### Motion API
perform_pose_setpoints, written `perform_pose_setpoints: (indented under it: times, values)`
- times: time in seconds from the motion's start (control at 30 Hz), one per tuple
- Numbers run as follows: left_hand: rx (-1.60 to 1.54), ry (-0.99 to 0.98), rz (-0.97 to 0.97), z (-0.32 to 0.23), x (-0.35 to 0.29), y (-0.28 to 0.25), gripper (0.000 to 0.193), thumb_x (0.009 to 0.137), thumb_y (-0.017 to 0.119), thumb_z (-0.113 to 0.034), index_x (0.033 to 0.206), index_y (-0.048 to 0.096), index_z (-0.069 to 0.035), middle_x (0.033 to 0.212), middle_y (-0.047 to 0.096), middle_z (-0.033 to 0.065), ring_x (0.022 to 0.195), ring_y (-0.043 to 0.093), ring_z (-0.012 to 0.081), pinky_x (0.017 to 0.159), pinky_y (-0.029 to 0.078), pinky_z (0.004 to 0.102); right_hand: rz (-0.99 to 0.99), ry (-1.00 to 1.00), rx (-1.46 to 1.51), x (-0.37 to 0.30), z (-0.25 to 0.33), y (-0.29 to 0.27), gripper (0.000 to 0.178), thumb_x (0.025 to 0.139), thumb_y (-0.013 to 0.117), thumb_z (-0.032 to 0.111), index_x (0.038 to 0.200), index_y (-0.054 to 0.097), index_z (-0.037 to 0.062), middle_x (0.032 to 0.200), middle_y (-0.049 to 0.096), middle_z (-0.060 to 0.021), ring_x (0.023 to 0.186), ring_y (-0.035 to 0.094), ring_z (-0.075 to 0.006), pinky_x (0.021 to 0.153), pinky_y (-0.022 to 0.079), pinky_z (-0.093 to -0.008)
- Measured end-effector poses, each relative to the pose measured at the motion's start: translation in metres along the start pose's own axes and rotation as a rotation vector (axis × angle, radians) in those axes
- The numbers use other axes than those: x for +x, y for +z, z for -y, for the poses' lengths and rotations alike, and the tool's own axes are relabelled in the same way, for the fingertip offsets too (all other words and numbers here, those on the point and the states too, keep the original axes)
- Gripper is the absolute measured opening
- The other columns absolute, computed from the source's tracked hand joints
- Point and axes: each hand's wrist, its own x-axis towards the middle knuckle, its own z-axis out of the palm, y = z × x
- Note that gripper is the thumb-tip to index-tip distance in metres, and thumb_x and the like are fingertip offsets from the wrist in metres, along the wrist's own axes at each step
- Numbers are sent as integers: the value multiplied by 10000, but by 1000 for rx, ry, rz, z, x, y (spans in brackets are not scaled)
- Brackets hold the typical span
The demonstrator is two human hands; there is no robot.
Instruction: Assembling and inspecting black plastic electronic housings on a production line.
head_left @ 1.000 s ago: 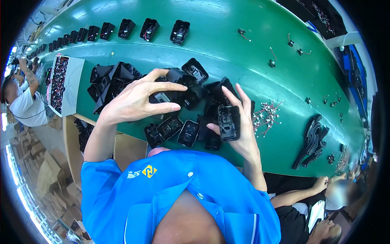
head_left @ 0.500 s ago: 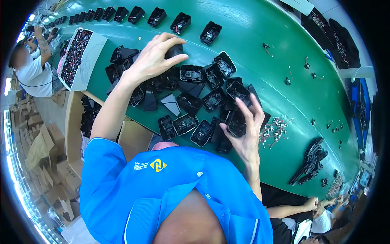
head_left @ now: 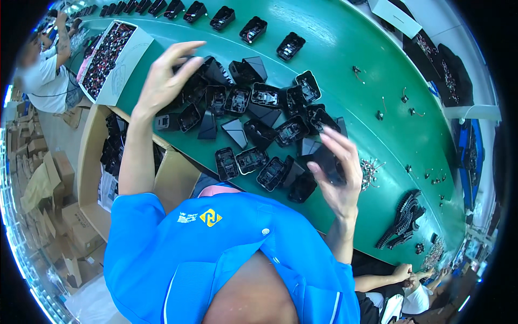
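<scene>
My left hand (head_left: 164, 81) hovers over the left end of a pile of black plastic housings (head_left: 265, 95), thumb and fingers apart, with dark housings just behind the fingertips. A housing (head_left: 249, 71) sits a little to its right, apart from the hand. At the pile's right side, my right hand (head_left: 341, 175) is spread around a dark housing (head_left: 326, 157); the fingers look loose, and any contact is blurred. Most of the pile's housings lie with their hollow sides up, and a few rest on their sides. Several more housings (head_left: 291, 46) stand in a curved row along the bench's far side.
A white box of small red and black parts (head_left: 127, 67) stands at left on the green bench (head_left: 345, 65). An open cardboard carton (head_left: 91, 178) is below it. Wired parts (head_left: 370, 174) and black strips (head_left: 400, 221) lie at right. Co-workers sit left and lower right.
My left hand has moved left, away from a black housing now left on the pile. My right hand has shifted slightly right, and the housing beside it shows a different, darker side.
</scene>
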Motion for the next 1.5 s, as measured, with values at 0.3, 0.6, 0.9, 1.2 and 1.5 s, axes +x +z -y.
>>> perform_pose_setpoints:
  times: [0.3,0.6,0.9,1.2,1.5]
  values:
    - [-10,-623,-647,138,-209,-99,397,977,653,-247,1322,625,-52,1233,672,152,1090,646,227,947,506,315,267,-270,-398,135,-21,61,491,876,703,158,1341,556,99,1354,555,-144,1214,534,-331,1027,461,-407]
    - [322,-1352,-601,269,-543,-53,657,939,631,-537,1361,589,-36,1282,637,209,1162,615,322,1002,487,389,641,-74,-645,135,-34,80,571,947,676,326,1464,502,157,1472,489,-169,1338,488,-347,1107,397,-473]
    - [-78,-1456,-377,186,-517,-27,839,928,549,-673,1544,388,-126,1565,363,221,1413,396,358,1099,413,498,911,-549,-76,118,100,221,537,899,730,204,1397,557,103,1362,555,-170,1235,574,-317,1015,517,-451]
    - [-1019,-1048,-442,141,-379,-29,814,952,568,-623,1603,244,-256,1648,210,156,1470,280,381,1129,323,586,1267,-275,8,57,54,403,1290,598,958,372,1595,172,145,1492,263,-353,1311,420,-539,1023,481,-578]
    - [-1036,-1060,-179,146,-355,-24,760,983,605,-511,1604,242,-264,1641,224,166,1467,232,404,1043,299,702,1148,-60,141,40,48,412,1364,534,976,277,1596,122,214,1555,108,-327,1238,490,-521,1049,471,-499]
